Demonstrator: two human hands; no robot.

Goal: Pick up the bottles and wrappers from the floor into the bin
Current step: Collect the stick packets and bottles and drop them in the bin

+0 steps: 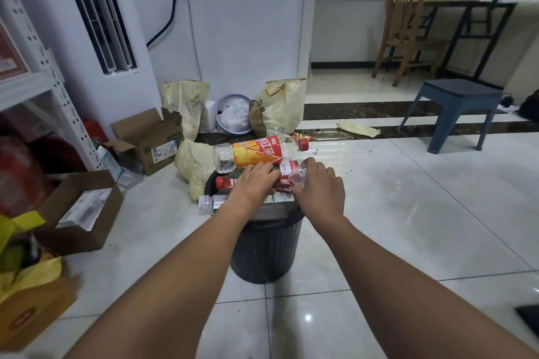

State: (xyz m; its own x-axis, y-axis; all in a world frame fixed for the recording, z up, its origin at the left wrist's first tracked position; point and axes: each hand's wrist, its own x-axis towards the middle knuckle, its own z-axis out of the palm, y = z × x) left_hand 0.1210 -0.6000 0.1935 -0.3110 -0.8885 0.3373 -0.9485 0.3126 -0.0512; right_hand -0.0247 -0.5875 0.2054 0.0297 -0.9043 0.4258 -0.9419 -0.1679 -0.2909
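A dark ribbed bin (pixel 267 251) stands on the tiled floor in front of me, heaped with bottles. An orange-and-red labelled bottle (pixel 256 151) lies across the top of the heap. Below it lie a red-capped bottle (pixel 224 182) and a clear bottle with a clear cap (pixel 208 204) that sticks out over the left rim. My left hand (pixel 255 183) lies over the pile, its fingers curled over the red-capped bottle. My right hand (pixel 319 188) grips a crumpled clear bottle (pixel 298 175) at the bin's right rim. A yellow wrapper (pixel 358 128) lies on the floor further back.
Yellowish plastic bags (pixel 194 167) lean behind the bin by the wall, next to a white bowl (pixel 233 114). Open cardboard boxes (pixel 145 140) and a shelf rack (pixel 43 73) crowd the left. A blue stool (pixel 455 114) and a wooden chair (pixel 405 35) stand at the back right.
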